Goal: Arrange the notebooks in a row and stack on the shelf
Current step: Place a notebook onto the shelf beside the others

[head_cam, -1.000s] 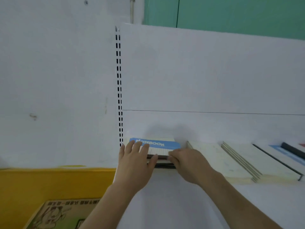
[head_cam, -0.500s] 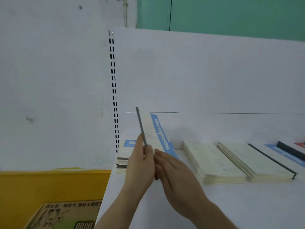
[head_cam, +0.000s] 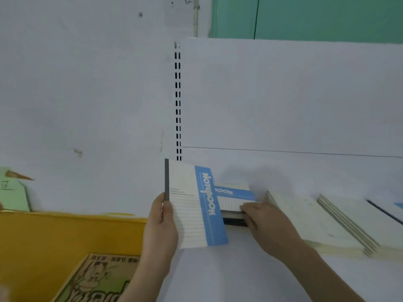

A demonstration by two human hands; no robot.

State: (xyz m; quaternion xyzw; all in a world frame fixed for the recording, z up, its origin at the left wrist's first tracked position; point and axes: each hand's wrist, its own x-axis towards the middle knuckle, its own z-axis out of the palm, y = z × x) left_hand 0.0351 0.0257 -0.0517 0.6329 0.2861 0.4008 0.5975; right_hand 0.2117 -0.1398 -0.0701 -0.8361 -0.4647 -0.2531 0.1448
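One blue-banded notebook (head_cam: 193, 205) stands raised above the white shelf (head_cam: 239, 271), its grey spine pinched by the left hand (head_cam: 160, 229), while beside it the right hand (head_cam: 265, 225) grips the front edge of the stacked notebooks (head_cam: 234, 198) lying at the shelf's left end.

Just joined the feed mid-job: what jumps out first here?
The blue-and-white notebook held upright in the left hand, front and centre, cover facing the camera. Just right of it, the right hand rests on a short stack of matching notebooks at the shelf's left end. Cream piles run on to the right.
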